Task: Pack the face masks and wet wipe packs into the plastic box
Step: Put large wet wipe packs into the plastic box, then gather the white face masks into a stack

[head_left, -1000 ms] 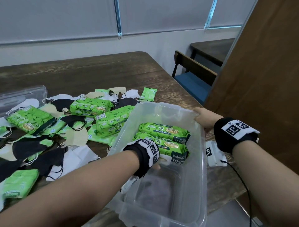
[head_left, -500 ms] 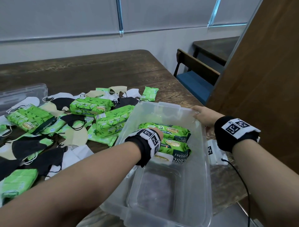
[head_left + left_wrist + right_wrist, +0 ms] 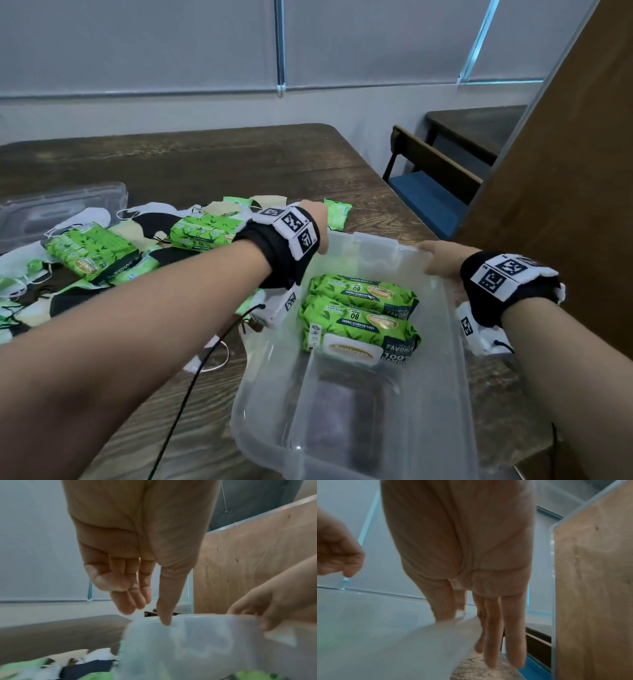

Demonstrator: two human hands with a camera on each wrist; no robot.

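Note:
A clear plastic box (image 3: 457, 342) stands on the table in front of me. Two green wet wipe packs (image 3: 363, 296) (image 3: 359, 325) lie side by side in its far half. My right hand (image 3: 440, 262) pinches the box's far right rim, thumb inside and fingers outside (image 3: 471, 635). Above the box's far left corner hovers my left hand (image 3: 317, 222), relaxed and empty (image 3: 147, 614), its thumb pointing down near the rim. More green packs (image 3: 205, 231) (image 3: 87, 251) lie mixed with black masks (image 3: 161, 222) and white masks (image 3: 92, 217) to the left.
A clear lid (image 3: 51, 209) rests at the far left of the dark wooden table (image 3: 239, 161). A chair (image 3: 428, 185) stands past the table's right edge. A tall wooden panel (image 3: 565, 205) rises close on the right. A black cable (image 3: 191, 383) hangs from my left wrist.
My left hand came up out of the box, leaving the second pack inside, and moved away over the far left rim. The right hand kept its hold on the rim.

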